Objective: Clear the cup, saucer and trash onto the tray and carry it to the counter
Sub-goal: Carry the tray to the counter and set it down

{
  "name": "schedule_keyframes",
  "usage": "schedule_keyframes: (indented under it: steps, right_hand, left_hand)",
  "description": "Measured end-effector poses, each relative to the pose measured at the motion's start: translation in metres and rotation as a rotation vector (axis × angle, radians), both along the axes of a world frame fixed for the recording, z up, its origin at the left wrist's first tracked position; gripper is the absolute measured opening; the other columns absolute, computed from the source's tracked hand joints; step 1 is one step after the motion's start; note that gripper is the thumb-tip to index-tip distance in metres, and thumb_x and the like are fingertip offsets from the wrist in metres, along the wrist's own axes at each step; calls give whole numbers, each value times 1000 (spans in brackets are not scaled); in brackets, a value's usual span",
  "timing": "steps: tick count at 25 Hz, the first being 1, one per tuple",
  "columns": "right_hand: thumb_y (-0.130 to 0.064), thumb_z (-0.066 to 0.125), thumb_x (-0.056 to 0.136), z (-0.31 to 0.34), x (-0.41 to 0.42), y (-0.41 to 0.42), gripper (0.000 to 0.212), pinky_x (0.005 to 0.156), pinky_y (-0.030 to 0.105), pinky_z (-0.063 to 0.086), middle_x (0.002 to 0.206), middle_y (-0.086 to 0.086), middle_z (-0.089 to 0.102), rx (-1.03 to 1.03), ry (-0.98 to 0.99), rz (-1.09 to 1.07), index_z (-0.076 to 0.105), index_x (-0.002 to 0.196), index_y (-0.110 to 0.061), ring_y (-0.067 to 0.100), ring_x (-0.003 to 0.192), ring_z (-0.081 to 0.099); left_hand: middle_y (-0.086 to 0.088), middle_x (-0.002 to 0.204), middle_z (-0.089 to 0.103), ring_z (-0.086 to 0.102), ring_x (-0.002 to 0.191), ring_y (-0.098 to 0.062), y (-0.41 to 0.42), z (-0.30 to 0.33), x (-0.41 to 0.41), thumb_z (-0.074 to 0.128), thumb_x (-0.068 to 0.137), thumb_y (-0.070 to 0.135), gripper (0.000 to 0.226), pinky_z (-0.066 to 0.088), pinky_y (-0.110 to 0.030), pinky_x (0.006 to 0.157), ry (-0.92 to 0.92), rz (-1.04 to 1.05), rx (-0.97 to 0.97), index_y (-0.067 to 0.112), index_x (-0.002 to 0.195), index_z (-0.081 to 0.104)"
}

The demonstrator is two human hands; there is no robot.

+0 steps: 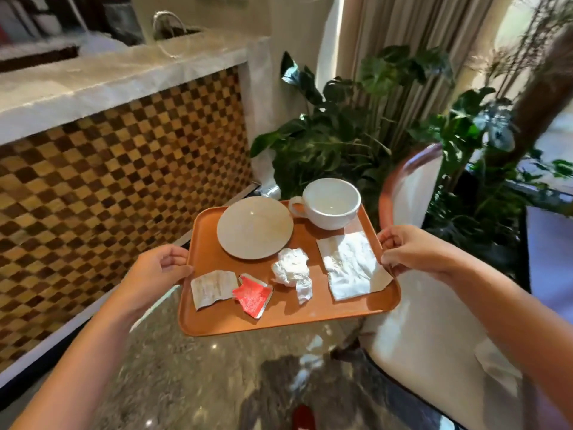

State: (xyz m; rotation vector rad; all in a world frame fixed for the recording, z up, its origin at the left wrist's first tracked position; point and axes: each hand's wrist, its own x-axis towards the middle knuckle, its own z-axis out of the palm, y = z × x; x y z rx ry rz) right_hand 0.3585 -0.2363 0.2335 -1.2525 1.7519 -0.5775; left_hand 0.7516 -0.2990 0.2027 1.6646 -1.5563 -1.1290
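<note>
An orange tray (279,318) hangs in the air above the floor, held level at both short sides. My left hand (155,271) grips its left rim and my right hand (409,249) grips its right rim. On the tray lie a pale saucer (255,228) at the back left and a white cup (330,202), upright and empty, at the back right. In front of them sit a crumpled white tissue (293,268), a flat white napkin (350,266), a torn red packet (252,295) and a creased receipt (212,287).
A marble-topped counter (108,79) with a checkered wood front (124,181) runs along the left. A white chair with a red-brown frame (412,193) stands close on the right, leafy plants (356,135) behind it. Speckled stone floor (186,383) lies below the tray.
</note>
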Motion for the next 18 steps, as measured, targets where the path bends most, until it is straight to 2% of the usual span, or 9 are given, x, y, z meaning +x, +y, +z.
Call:
schedule_keyframes:
  steps: [3, 7, 11, 13, 16, 18]
  right_hand:
    - [11, 54, 72, 7, 4, -61, 27, 48, 23, 52, 66, 13, 64, -38, 31, 77, 67, 73, -12, 16, 53, 62]
    - [7, 53, 75, 11, 13, -152, 17, 67, 39, 58, 65, 12, 59, -41, 37, 188, 67, 81, -2, 23, 63, 60]
    - [7, 53, 80, 13, 27, -237, 17, 56, 25, 59, 62, 4, 62, 7, 47, 270, 65, 88, -2, 13, 59, 63]
    - [7, 54, 80, 13, 36, -278, 18, 57, 26, 58, 66, 7, 63, 17, 51, 289, 64, 93, 0, 16, 64, 63]
    - [7, 54, 80, 12, 52, -339, 19, 62, 29, 58, 68, 6, 63, 15, 59, 291, 65, 93, -2, 17, 68, 63]
    - [8, 54, 80, 14, 62, -374, 20, 63, 29, 58, 63, 1, 64, 24, 50, 293, 67, 89, -5, 15, 67, 63]
  left_hand:
    - [-11, 87, 70, 66, 80, -20, -32, 10, 4, 63, 82, -2, 16, 47, -25, 64, 1, 62, -23, 12, 89, 65]
    - [-10, 85, 71, 65, 79, -19, -81, 18, 16, 64, 82, -1, 16, 46, -24, 63, -1, 170, -28, 12, 89, 65]
    - [-7, 82, 71, 65, 70, -12, -135, 18, 29, 64, 82, 0, 15, 45, -21, 57, -18, 238, -6, 14, 88, 65]
    - [-5, 79, 71, 65, 66, -9, -167, 15, 36, 65, 81, 1, 14, 46, -20, 55, -26, 254, -3, 15, 86, 66]
    - [-7, 80, 71, 67, 76, -19, -224, 16, 50, 64, 81, 1, 14, 47, -26, 63, -17, 267, -15, 14, 86, 66]
    - [-8, 81, 71, 67, 78, -21, -259, 21, 59, 64, 81, 1, 14, 47, -27, 65, -15, 266, -7, 14, 87, 66]
